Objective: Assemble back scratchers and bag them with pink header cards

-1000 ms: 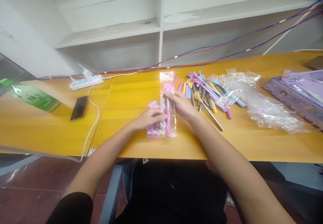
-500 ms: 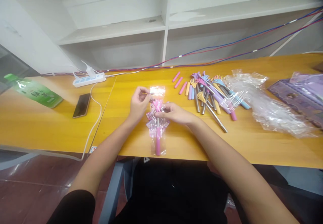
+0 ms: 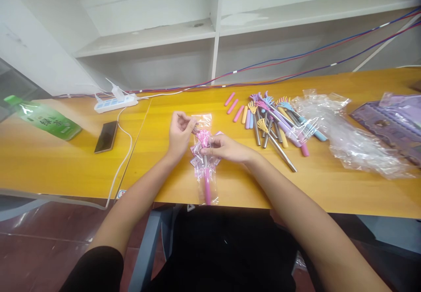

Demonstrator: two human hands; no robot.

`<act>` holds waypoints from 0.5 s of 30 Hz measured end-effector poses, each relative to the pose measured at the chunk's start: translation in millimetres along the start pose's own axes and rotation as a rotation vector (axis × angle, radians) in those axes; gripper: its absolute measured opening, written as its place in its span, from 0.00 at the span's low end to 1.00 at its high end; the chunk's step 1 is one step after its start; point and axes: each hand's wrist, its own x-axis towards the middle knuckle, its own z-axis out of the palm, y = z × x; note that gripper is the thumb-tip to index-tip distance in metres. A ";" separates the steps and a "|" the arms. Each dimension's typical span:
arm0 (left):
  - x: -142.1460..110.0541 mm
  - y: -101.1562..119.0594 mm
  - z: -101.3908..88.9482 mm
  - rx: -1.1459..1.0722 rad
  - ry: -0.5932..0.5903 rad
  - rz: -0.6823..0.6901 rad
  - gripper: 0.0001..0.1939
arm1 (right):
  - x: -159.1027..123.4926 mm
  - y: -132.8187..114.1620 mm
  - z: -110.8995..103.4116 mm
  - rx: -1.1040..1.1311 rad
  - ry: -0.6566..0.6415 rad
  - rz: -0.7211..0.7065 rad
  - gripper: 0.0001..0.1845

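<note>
A pink back scratcher [image 3: 207, 182] with a metal shaft lies inside a clear plastic bag [image 3: 203, 119], its hand-shaped head towards the shelves. My left hand [image 3: 180, 133] is closed, pinching the bag's left edge beside the head. With thumb and fingers, my right hand [image 3: 226, 148] grips the shaft through the film, just below the head. Beneath them rest several small pink-and-clear packets [image 3: 197, 160], partly hidden by the bag. To the right is a pile of loose back scratchers [image 3: 279, 121] in several colours, with short coloured handle sleeves [image 3: 233, 106] beside it.
Crumpled clear bags [image 3: 358, 138] and purple printed packages [image 3: 378, 121] lie at the right. On the left are a phone [image 3: 106, 137], a power strip [image 3: 116, 103], a white cable [image 3: 128, 151] and a green bottle [image 3: 49, 119]. White shelves [image 3: 148, 42] stand behind the table.
The bag's top and the scratcher's head have shifted slightly left, so the scratcher now lies a little slanted. Both hands keep their hold in nearly the same place.
</note>
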 end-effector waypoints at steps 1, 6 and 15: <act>0.1 0.0 -0.1 0.002 -0.001 0.001 0.18 | -0.2 -0.8 0.1 0.003 -0.004 -0.002 0.21; -1.1 4.3 -0.2 0.053 -0.037 0.002 0.13 | -1.4 -2.5 -0.7 0.034 -0.011 0.018 0.22; 0.4 0.5 -3.6 0.107 -0.156 0.047 0.14 | -1.5 -1.5 -1.7 0.003 0.006 0.006 0.25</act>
